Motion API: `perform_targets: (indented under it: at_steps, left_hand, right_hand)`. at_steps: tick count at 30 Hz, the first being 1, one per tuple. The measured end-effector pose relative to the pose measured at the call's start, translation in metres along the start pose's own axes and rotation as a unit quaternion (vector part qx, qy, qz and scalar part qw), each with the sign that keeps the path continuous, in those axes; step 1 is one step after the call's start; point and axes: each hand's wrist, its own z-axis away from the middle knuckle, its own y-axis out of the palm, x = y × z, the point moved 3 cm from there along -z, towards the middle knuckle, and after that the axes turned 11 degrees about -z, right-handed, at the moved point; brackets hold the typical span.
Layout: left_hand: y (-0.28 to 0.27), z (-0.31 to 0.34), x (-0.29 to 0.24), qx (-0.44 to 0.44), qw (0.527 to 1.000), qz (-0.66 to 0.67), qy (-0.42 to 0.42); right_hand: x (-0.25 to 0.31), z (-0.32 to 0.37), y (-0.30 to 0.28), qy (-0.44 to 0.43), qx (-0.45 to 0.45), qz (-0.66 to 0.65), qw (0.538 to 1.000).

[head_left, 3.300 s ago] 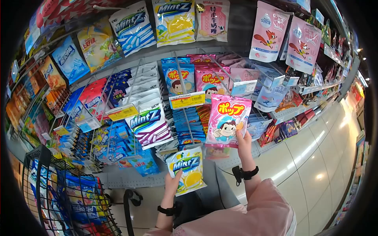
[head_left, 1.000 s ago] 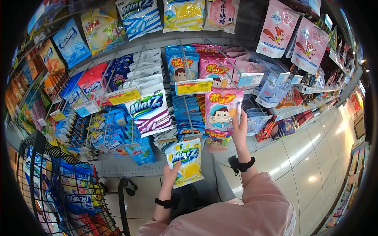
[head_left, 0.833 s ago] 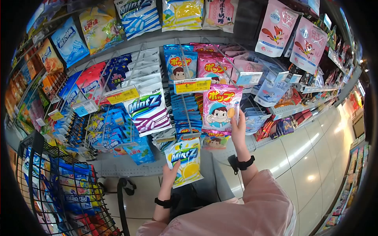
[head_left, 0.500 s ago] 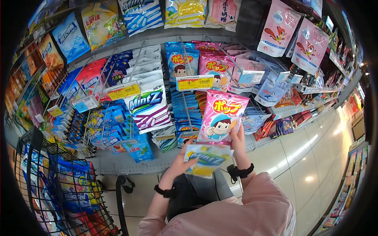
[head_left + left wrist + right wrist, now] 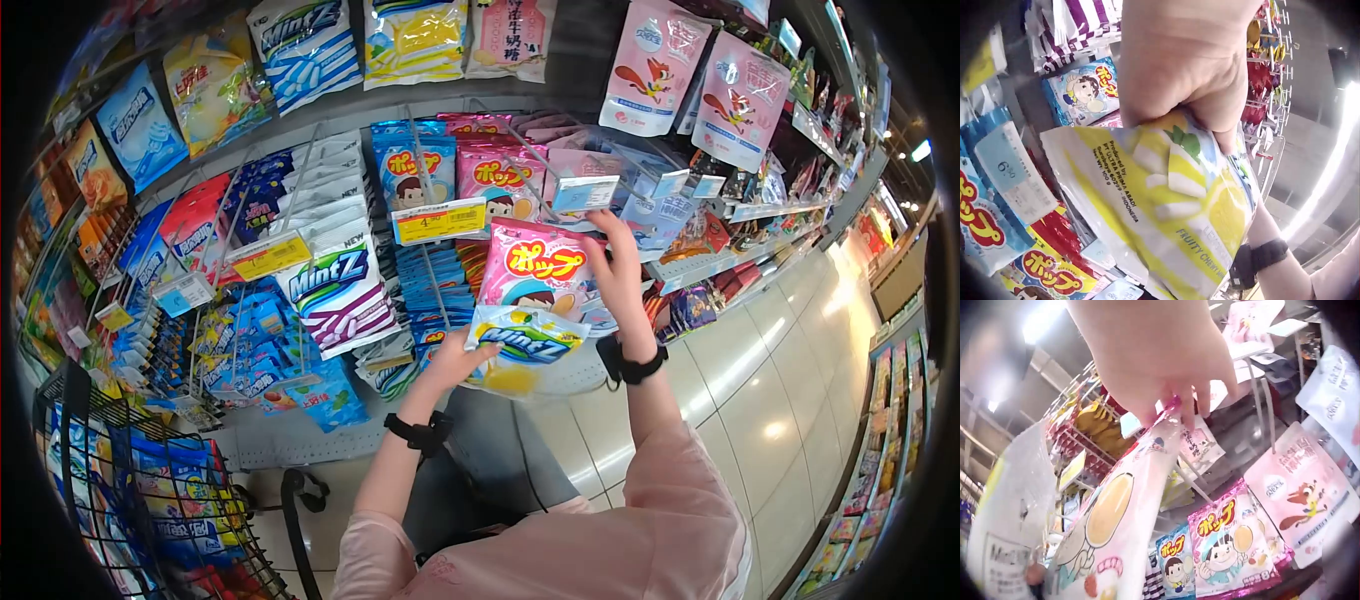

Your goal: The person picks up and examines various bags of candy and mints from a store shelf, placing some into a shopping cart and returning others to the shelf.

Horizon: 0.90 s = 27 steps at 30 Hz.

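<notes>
Two-handed in front of a sweets rack. Grips a yellow MintZ bag (image 5: 522,345) with the left hand (image 5: 452,362), fingers curled over one end of it and the thumb pressed on the printed face, as the left wrist view shows close up. Holds that bag tilted almost flat, low and just in front of the lower pegs. Pinches a pink Pop bag (image 5: 535,268) at its right edge near the top with the right hand (image 5: 617,272), fingertips curled on the magenta seal. Carries the pink bag upright, directly behind and above the yellow one, the two overlapping in the head view; cannot tell whether touching.

Faces pegs hung with more pink and blue Pop bags, with a yellow price tag (image 5: 438,220) just left of the held pink bag and a purple-striped MintZ bag (image 5: 335,295) further left. Stands beside a black wire basket (image 5: 90,470) at lower left, holding blue packets. Wears a pink sleeve (image 5: 640,520) and a black band (image 5: 625,365) on the right wrist. Has pale pink squirrel-print pouches (image 5: 650,70) hanging above the right hand, and glossy floor tiles (image 5: 760,400) off to the right.
</notes>
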Motion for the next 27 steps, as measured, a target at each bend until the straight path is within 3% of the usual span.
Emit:
perform_targets:
  at_steps: [4, 6, 11, 20, 24, 26, 27]
  left_hand:
    - [-0.001, -0.013, -0.01, 0.017, 0.999, -0.034, -0.006]
    - [0.001, -0.018, -0.007, 0.014, 0.999, -0.038, -0.001]
    - [0.007, -0.028, -0.004, 0.007, 0.999, -0.012, 0.039]
    - [0.003, -0.039, 0.01, -0.022, 1.0, 0.001, 0.02]
    - [0.002, -0.05, 0.013, -0.035, 0.998, 0.046, 0.029]
    - [-0.005, -0.051, 0.018, -0.142, 0.983, -0.026, 0.112]
    - [-0.007, -0.051, 0.027, -0.119, 0.987, -0.018, 0.11]
  right_hand:
    - [0.002, -0.022, 0.009, -0.029, 0.065, 0.097, 0.993]
    - [-0.022, -0.019, 0.018, 0.103, 0.075, -0.035, 0.991]
    - [-0.031, -0.019, 0.022, 0.088, 0.032, -0.03, 0.995]
    - [-0.03, -0.027, 0.032, 0.085, 0.023, -0.042, 0.995]
    - [-0.082, -0.032, 0.065, 0.04, -0.019, -0.05, 0.998]
    - [-0.111, -0.038, 0.084, 0.004, -0.049, 0.007, 0.999]
    - [-0.109, -0.045, 0.09, -0.014, 0.005, 0.128, 0.992]
